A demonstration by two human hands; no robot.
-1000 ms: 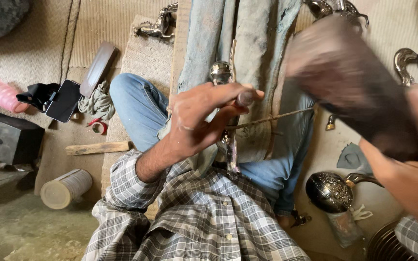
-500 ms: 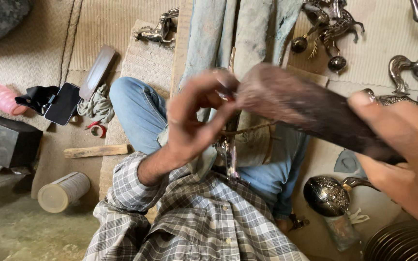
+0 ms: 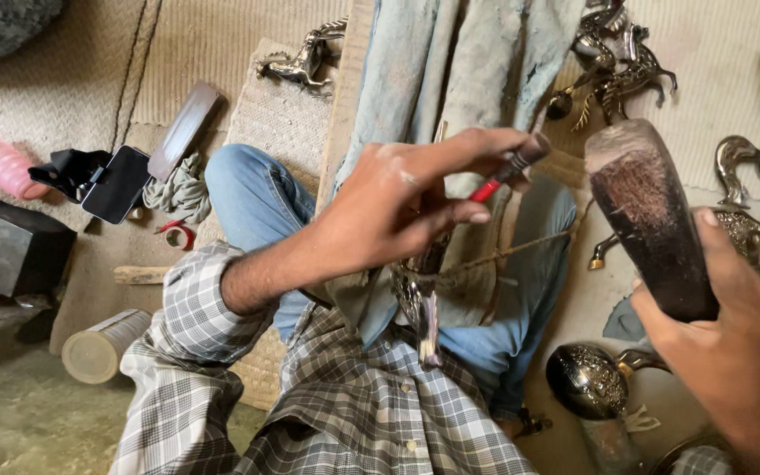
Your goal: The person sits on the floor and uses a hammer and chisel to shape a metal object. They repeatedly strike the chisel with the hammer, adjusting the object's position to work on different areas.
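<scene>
Between the left hand's (image 3: 398, 211) pinched fingertips (image 3: 472, 215) sits a red-handled punch (image 3: 507, 171); beside them, the right hand (image 3: 727, 330) wraps tight around a dark wooden mallet (image 3: 648, 220).

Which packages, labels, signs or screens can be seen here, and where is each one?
Phone: on the mat at the left, flat black rectangle, its screen dark.
Tin can: on its side at lower left, beige cylinder with a pale lid.
Tape roll: beside the bent knee, small red ring.
</scene>
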